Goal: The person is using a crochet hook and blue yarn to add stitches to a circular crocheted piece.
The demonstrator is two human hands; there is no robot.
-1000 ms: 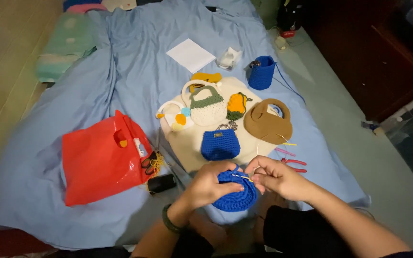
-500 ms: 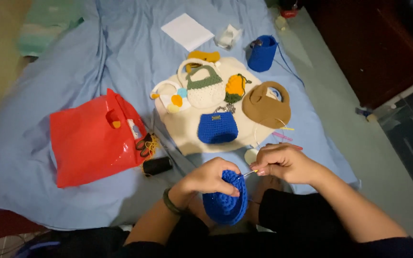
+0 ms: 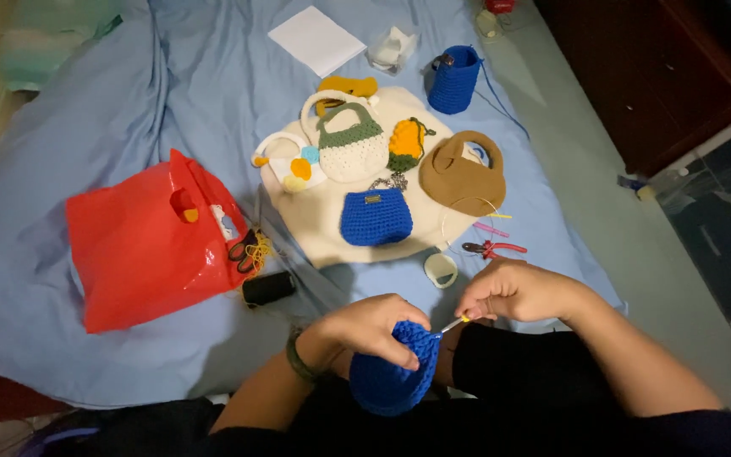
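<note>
Left grip: the left hand (image 3: pixel 374 326) is closed over the top of a blue crocheted piece (image 3: pixel 387 381), fingers curled around its rim, low in the view above the person's lap.
Right grip: the right hand (image 3: pixel 518 292) pinches a thin crochet hook (image 3: pixel 454 323) between thumb and fingertips; the hook's tip meets the rim of the blue piece.
Just beyond the hands: a small pale ring-shaped object (image 3: pixel 440 269), red-handled pliers (image 3: pixel 492 249) and a small black object (image 3: pixel 268 288) lie on the blue bedsheet (image 3: pixel 86 144).
Left side: a red plastic bag (image 3: pixel 141 245) lies flat on the sheet.
Middle: a cream cloth (image 3: pixel 315 220) carries a small blue crocheted bag (image 3: pixel 376 217), a green-and-white one (image 3: pixel 351 145) and a brown one (image 3: pixel 461 176).
Far: a blue crocheted cup shape (image 3: pixel 454 79) and a white sheet of paper (image 3: pixel 316 40).
</note>
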